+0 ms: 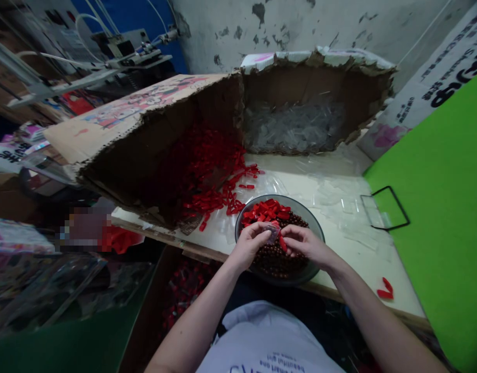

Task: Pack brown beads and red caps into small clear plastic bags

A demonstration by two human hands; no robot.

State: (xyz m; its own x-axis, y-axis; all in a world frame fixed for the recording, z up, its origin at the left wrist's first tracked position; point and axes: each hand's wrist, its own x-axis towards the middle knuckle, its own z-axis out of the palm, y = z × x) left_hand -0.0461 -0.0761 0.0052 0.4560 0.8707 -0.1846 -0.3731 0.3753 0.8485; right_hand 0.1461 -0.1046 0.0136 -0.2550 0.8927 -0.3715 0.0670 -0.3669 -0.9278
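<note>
A round bowl (319,228) at the table's front edge holds dark brown beads (279,261) and a heap of red pieces (266,208). Over it, my left hand (253,242) pinches a small clear plastic piece (272,234) between thumb and fingers. Close to its right, my right hand (300,242) has its fingers closed on a red piece (282,243), which hangs beside the clear piece. Whether the two pieces touch is too small to tell.
Behind the bowl, a torn cardboard box (145,111) spills red pieces (211,166); another box (312,77) holds clear plastic pieces (296,124). More clear pieces lie on the white table (339,274). A green board (440,197) borders the right, machinery (122,49) the back left.
</note>
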